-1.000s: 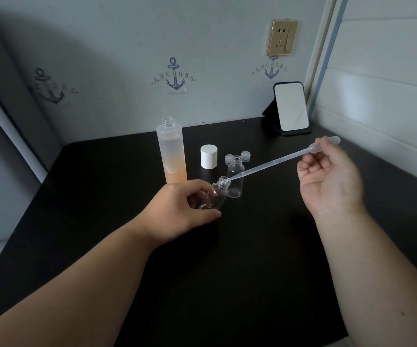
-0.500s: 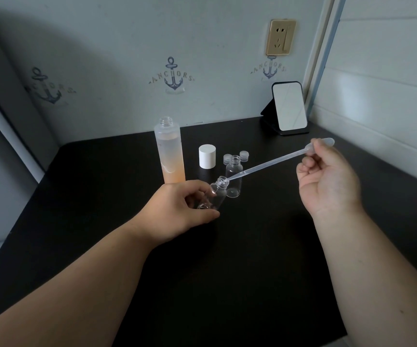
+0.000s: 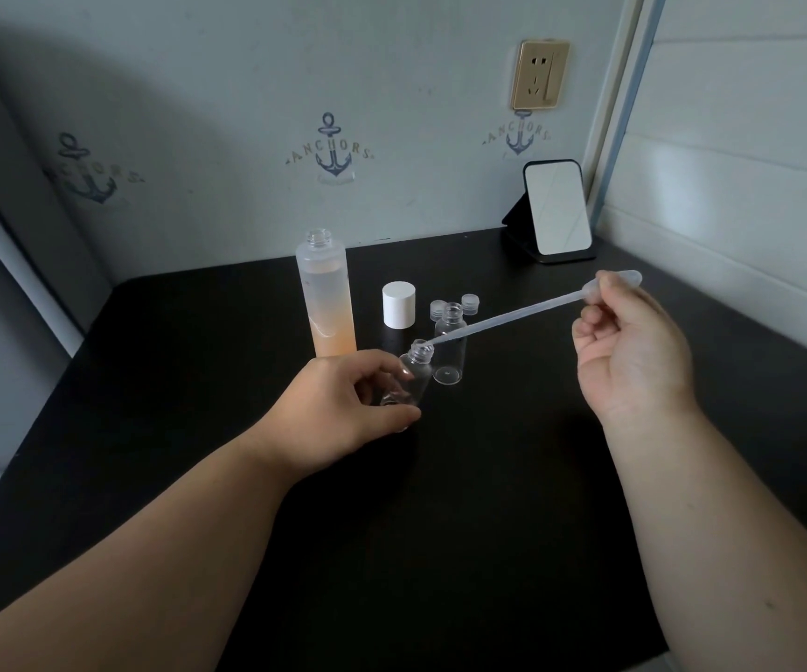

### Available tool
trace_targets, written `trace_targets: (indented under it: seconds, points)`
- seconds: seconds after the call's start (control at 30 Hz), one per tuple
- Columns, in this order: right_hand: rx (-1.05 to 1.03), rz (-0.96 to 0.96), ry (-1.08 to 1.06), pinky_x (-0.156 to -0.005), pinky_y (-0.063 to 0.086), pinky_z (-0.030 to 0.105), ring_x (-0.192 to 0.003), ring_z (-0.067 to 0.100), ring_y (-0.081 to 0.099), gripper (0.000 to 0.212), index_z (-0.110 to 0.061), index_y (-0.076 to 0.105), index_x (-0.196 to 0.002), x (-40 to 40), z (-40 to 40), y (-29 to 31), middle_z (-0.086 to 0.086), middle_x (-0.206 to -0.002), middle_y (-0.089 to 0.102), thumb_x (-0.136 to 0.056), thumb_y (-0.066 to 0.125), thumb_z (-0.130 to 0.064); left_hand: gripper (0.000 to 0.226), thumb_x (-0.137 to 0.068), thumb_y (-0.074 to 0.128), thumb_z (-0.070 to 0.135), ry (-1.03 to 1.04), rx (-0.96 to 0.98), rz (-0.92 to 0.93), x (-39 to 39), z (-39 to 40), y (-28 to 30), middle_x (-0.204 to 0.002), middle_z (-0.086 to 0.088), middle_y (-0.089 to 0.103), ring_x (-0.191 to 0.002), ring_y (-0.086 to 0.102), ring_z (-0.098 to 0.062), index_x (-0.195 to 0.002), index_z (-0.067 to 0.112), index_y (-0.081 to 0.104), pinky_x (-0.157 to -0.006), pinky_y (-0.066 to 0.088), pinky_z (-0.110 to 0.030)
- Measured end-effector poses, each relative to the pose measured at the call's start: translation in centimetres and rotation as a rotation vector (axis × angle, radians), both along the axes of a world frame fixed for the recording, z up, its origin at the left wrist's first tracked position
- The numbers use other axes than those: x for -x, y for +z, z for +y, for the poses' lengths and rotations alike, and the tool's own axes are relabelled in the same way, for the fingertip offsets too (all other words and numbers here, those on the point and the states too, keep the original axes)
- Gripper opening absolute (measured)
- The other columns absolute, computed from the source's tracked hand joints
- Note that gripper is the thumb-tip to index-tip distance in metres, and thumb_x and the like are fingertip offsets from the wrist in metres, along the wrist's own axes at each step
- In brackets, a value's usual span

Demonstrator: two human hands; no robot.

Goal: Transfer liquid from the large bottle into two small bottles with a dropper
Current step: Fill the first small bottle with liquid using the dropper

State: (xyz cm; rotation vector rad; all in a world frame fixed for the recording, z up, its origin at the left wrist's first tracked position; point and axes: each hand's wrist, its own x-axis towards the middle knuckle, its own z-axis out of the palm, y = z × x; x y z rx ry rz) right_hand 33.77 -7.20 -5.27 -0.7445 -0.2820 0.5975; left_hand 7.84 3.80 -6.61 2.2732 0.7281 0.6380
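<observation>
On the black surface [image 3: 440,502], near its middle, the left hand [image 3: 343,409] grips a clear small bottle [image 3: 409,380], thumb and fingers curled round its lower body. The bottle is tilted, its open threaded neck leaning up and to the right. The right hand [image 3: 629,351] is raised above the surface, well apart from the left, and pinches the bulb end of a translucent plastic dropper [image 3: 513,315] between thumb and fingertips, the other fingers curled into the palm. The dropper slants down to the left, and its thin tip sits at the mouth of the tilted bottle; whether it is inside the neck or just at the rim cannot be told.

Just behind the held bottle stands the second small bottle [image 3: 450,351], upright, open and clear, with the dropper's stem crossing in front of its shoulder. To the left stands the large bottle [image 3: 326,293], upright and uncapped, frosted, with orange liquid filling roughly its lower 3rd. Its white cap [image 3: 399,304] stands between it and the upright small bottle. 2 small clear caps [image 3: 470,303] lie just behind the small bottle.

At the back right corner a small mirror [image 3: 556,213] leans on a black stand. A gold wall socket [image 3: 539,74] is fixed above it, on wallpaper printed with anchors.
</observation>
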Motion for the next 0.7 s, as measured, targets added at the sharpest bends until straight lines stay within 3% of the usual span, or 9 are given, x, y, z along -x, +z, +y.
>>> trace_targets:
  seconds: [0.2, 0.37, 0.43, 0.53, 0.6, 0.7]
  points:
    - [-0.050, 0.112, 0.044, -0.063, 0.053, 0.021, -0.064, 0.011, 0.066, 0.008, -0.009, 0.072, -0.090, 0.1, 0.1, 0.0, 0.000, -0.074, 0.071, -0.095, 0.067, -0.013, 0.027, -0.079, 0.084, 0.036, 0.001, 0.012, 0.043, -0.2, -0.1, 0.2, -0.079, 0.030, 0.064, -0.071, 0.061, 0.001, -0.100, 0.035, 0.067, -0.061, 0.043, -0.008]
    - [-0.075, 0.140, 0.101, -0.062, 0.053, 0.022, -0.064, 0.012, 0.066, 0.017, -0.008, 0.077, -0.080, 0.3, 0.2, 0.2, 0.002, -0.075, 0.071, -0.094, 0.068, -0.013, 0.031, -0.079, 0.082, 0.044, -0.045, 0.005, 0.072, -0.2, -0.3, 0.5, -0.082, 0.030, 0.065, -0.072, 0.062, 0.001, -0.103, 0.037, 0.064, -0.060, 0.044, -0.010]
    - [-0.081, 0.142, 0.120, -0.062, 0.053, 0.022, -0.065, 0.012, 0.066, 0.021, -0.009, 0.079, -0.076, 0.4, 0.1, 0.3, 0.003, -0.076, 0.071, -0.094, 0.069, -0.013, 0.035, -0.078, 0.075, 0.046, -0.083, 0.068, -0.010, 0.2, -0.3, 0.5, -0.087, 0.020, 0.070, -0.073, 0.062, -0.007, -0.109, 0.032, 0.067, -0.065, 0.047, -0.016]
    - [-0.092, 0.135, 0.138, -0.064, 0.053, 0.022, -0.067, 0.013, 0.067, 0.022, -0.010, 0.079, -0.074, 0.5, 0.1, 0.3, 0.002, -0.076, 0.071, -0.094, 0.068, -0.013, 0.040, -0.079, 0.058, 0.021, -0.054, 0.153, -0.224, 0.8, -0.3, 0.5, -0.100, 0.005, 0.075, -0.079, 0.065, -0.010, -0.117, 0.019, 0.069, -0.073, 0.050, -0.024]
    - [-0.089, 0.120, 0.146, -0.064, 0.053, 0.022, -0.067, 0.012, 0.067, 0.027, -0.011, 0.079, -0.071, 0.5, 0.1, 0.3, 0.001, -0.075, 0.071, -0.095, 0.067, -0.013, 0.035, -0.078, 0.050, 0.012, 0.072, 0.094, -0.399, 1.0, -0.6, 0.6, -0.089, 0.001, 0.073, -0.073, 0.063, -0.005, -0.108, 0.016, 0.070, -0.069, 0.048, -0.019]
    - [-0.086, 0.116, 0.159, -0.065, 0.054, 0.022, -0.068, 0.013, 0.068, 0.023, -0.010, 0.078, -0.074, 0.7, 0.1, 0.3, 0.002, -0.076, 0.071, -0.095, 0.066, -0.012, 0.024, -0.080, 0.052, 0.018, 0.357, 0.006, -0.599, 1.1, -0.7, 0.7, -0.087, 0.006, 0.062, -0.074, 0.058, -0.003, -0.099, 0.031, 0.060, -0.068, 0.047, -0.021]
